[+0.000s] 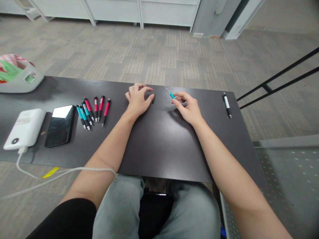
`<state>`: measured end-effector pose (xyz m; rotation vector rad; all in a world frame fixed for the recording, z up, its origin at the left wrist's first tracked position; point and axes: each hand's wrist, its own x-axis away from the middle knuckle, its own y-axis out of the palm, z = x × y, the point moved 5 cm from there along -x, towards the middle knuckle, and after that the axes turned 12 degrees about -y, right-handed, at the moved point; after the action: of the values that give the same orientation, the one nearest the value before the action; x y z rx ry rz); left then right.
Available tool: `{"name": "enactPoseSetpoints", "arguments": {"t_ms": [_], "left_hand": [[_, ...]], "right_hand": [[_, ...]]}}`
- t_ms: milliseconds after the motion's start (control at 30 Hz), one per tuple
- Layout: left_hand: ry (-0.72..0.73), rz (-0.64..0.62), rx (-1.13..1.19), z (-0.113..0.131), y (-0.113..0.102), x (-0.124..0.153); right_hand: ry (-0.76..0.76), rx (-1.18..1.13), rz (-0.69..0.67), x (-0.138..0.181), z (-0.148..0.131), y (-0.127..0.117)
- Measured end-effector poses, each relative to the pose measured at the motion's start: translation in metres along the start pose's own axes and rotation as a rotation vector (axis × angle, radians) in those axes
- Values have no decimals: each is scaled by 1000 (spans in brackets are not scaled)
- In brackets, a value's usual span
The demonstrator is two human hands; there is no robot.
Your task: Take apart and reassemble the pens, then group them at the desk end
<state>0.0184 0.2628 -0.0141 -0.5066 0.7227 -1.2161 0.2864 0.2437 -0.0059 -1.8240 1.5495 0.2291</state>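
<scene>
My right hand [187,107] pinches the teal barrel of a pen [171,95] between thumb and fingers, above the table. A thin metallic-looking part sticks out of the barrel's far end, pointing up and left. Near the table's far edge, my left hand [138,99] rests with its fingers loosely bent and its thumb apart from the index finger. Right by that thumb tip is a small black pen part [154,98]; whether the thumb touches it, I cannot tell.
On the dark table [159,142], several pink pens [100,108] and teal pens [84,114] lie left of my arm. Farther left are a black phone [59,127], a white power bank [25,129] with a cable, and a white basket [27,81]. A white pen [226,104] lies at the right.
</scene>
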Motion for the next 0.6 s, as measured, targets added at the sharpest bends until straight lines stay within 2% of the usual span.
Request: {"name": "enactPoseSetpoints", "arguments": {"t_ms": [167, 400, 500, 600], "left_hand": [[56, -20, -15, 5, 6, 7], [79, -14, 39, 22, -1, 12], [35, -15, 216, 25, -4, 7], [-33, -39, 554, 25, -4, -2]], "right_hand": [[-10, -10, -4, 0, 0, 0], [5, 1, 3, 1, 3, 0], [3, 5, -7, 1, 6, 1], [-12, 10, -30, 1, 7, 2]]}}
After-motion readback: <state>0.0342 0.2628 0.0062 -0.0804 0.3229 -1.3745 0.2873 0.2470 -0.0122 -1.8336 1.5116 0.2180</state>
